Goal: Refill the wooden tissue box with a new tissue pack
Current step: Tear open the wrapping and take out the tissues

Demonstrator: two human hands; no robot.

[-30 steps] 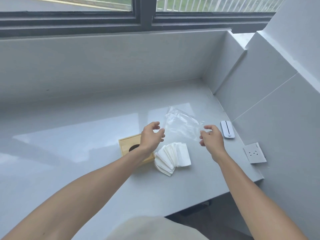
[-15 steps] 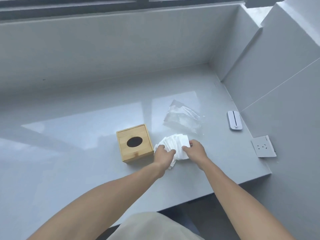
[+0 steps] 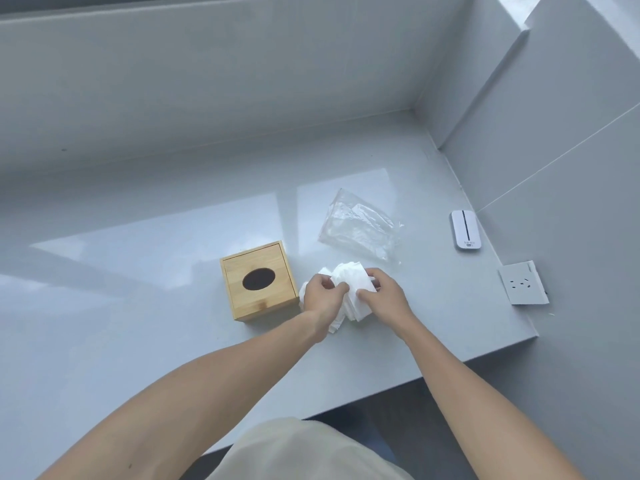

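Gripping: left hand [image 3: 323, 295] and right hand [image 3: 382, 294] both clench the white tissue stack [image 3: 351, 289], centre frame on the grey counter [image 3: 138, 341].
Box: wooden tissue box [image 3: 259, 280] just left of it.
Wrapper: empty clear plastic wrapper [image 3: 362, 226] above-right.

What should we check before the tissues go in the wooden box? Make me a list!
1. Tissues out of the plastic wrapper: ok, it lies empty behind.
2. Both hands on the tissue stack: ok, left hand and right hand grip it.
3. Stack neat and square: not ok, the sheets are fanned out.
4. Wooden tissue box opened: not ok, it sits closed, oval hole up.
5. Box empty inside: cannot tell, the hole is dark.
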